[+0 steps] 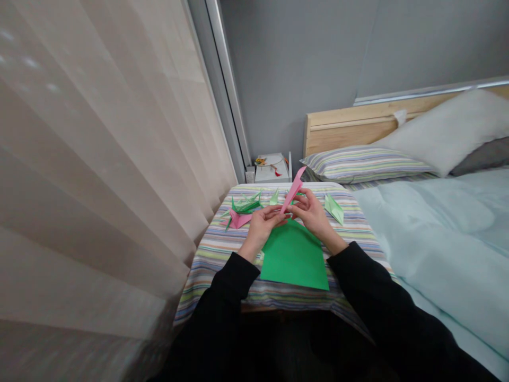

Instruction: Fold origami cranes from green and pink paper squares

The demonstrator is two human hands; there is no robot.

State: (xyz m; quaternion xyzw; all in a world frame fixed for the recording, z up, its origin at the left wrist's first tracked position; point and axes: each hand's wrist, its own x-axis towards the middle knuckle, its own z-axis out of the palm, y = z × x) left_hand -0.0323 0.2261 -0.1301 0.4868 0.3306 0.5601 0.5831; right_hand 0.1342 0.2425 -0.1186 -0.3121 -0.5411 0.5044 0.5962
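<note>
A folded piece of pink origami paper [293, 192] is held upright and tilted above the table, between my two hands. My left hand [264, 225] pinches its lower end. My right hand [312, 212] grips it from the right side, with some fingers behind it. Below the hands lies a flat green sheet of paper [295, 260]. To the left rest several green folded paper pieces [247, 203] and a pink folded paper piece [238, 219]. A pale green folded paper [334, 209] lies right of my right hand, and a small light green one [274, 197] sits behind the left.
A striped cloth [214, 260] covers the small table. A pleated curtain [119, 159] hangs close on the left. On the right stands a bed with a pale blue quilt [445, 228] and a striped pillow [369, 164]. Behind the table is a white stand [270, 171] with small items.
</note>
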